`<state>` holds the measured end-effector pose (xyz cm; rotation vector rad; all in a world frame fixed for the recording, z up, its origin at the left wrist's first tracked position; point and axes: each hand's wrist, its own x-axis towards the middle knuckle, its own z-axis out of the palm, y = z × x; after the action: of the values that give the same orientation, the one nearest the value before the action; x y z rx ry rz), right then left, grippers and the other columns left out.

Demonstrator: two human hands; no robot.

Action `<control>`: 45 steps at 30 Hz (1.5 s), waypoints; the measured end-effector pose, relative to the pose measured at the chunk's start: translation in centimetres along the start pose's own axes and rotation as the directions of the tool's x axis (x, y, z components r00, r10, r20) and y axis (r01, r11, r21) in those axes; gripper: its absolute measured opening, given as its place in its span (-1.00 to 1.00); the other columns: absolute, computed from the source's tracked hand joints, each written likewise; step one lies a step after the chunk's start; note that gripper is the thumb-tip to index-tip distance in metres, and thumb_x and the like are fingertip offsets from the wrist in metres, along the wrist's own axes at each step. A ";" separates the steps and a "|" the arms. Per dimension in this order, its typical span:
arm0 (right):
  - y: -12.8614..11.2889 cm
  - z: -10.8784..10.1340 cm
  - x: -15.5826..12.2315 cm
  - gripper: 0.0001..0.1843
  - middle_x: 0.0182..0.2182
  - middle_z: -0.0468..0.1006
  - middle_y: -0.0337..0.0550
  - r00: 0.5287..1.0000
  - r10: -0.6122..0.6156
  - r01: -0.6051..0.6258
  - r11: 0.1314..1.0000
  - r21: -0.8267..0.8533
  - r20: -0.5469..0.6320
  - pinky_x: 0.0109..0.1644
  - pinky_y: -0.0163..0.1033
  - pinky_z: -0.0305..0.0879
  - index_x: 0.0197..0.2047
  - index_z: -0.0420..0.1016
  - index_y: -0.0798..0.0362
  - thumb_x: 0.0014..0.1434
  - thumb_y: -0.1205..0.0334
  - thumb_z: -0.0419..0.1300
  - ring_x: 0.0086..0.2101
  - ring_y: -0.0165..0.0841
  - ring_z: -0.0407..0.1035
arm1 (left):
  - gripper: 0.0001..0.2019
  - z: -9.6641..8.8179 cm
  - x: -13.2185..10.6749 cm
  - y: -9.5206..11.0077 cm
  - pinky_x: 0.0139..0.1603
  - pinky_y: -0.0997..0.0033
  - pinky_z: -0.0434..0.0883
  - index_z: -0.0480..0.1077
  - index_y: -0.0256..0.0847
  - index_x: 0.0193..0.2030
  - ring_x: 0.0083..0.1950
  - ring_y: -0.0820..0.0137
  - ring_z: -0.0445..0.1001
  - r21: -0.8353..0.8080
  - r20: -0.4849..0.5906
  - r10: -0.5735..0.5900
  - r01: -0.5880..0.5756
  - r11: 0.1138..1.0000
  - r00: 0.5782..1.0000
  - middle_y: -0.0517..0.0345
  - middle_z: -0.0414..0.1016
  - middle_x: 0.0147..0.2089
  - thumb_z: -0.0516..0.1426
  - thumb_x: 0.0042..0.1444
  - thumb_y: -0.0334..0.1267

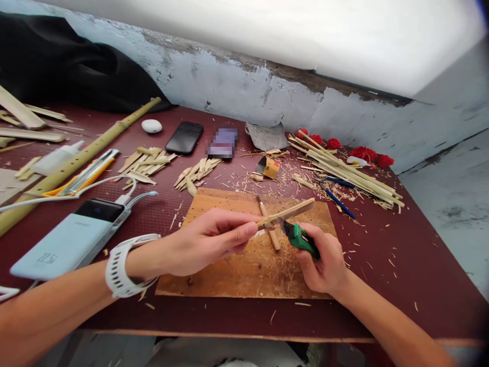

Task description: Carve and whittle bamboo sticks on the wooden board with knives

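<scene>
My left hand is closed in a pinch on the near end of a flat bamboo strip, held just above a brown wooden board. My right hand is wrapped round a green utility knife. The knife's blade touches the underside of the strip. A short bamboo stick lies on the board under the strip. A white watch sits on my left wrist.
A pale blue power bank with cables lies at the left, beside a long bamboo pole and a yellow cutter. Behind are cut bamboo slivers, two phones, a bundle of bamboo sticks and red flowers. Shavings litter the maroon table.
</scene>
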<state>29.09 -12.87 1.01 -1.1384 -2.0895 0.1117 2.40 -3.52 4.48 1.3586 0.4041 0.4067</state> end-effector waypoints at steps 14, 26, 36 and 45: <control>-0.3 0.1 0.1 -0.75 -0.33 0.56 -0.20 1.000 0.007 -0.006 1.000 -0.031 0.020 -0.36 -0.35 0.37 0.11 0.30 0.05 0.46 0.13 0.02 -0.45 -0.42 0.45 | -0.66 -0.3 -0.5 -0.5 -0.35 0.48 0.31 0.43 -0.33 0.04 -0.43 0.47 0.39 0.824 0.072 0.403 -0.282 0.491 0.912 0.20 0.45 -0.39 -0.12 0.56 -0.21; -0.6 0.5 -0.2 -0.69 -0.32 0.54 -0.19 0.999 0.025 -0.023 0.998 -0.065 0.020 -0.37 -0.31 0.35 0.18 0.28 0.05 0.46 0.13 0.02 -0.47 -0.39 0.42 | -0.79 0.4 -0.4 -2.0 -0.50 0.48 0.37 0.27 -0.29 0.13 -0.45 0.40 0.57 0.967 0.140 0.608 -0.240 0.086 0.782 0.15 0.60 -0.32 -0.13 0.54 -0.35; -0.8 0.7 -0.1 -0.71 -0.38 0.51 -0.22 0.999 0.046 -0.045 0.997 -0.058 0.009 -0.44 -0.31 0.29 0.17 0.25 0.05 0.48 0.11 -0.01 -0.54 -0.42 0.32 | -0.63 0.9 -0.8 -2.6 -0.38 0.48 0.51 0.18 -0.43 0.38 -0.31 0.36 0.64 0.996 0.092 0.606 -0.076 -0.052 0.790 0.03 0.61 -0.19 -0.09 0.52 -0.39; -0.8 0.7 -0.1 -0.69 -0.39 0.52 -0.22 0.998 0.067 -0.067 0.995 -0.068 -0.001 -0.46 -0.30 0.28 0.18 0.25 0.04 0.50 0.08 -0.03 -0.56 -0.41 0.32 | -0.60 1.4 -0.5 -2.4 -0.49 0.46 0.21 0.19 -0.39 0.43 -0.48 0.48 0.34 0.990 0.102 0.709 0.000 -0.142 0.698 0.26 0.43 -0.37 0.00 0.54 -0.30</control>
<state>28.07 -13.23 0.77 -1.2502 -2.0701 0.0735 2.81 -5.39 2.34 2.9806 0.8202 1.1936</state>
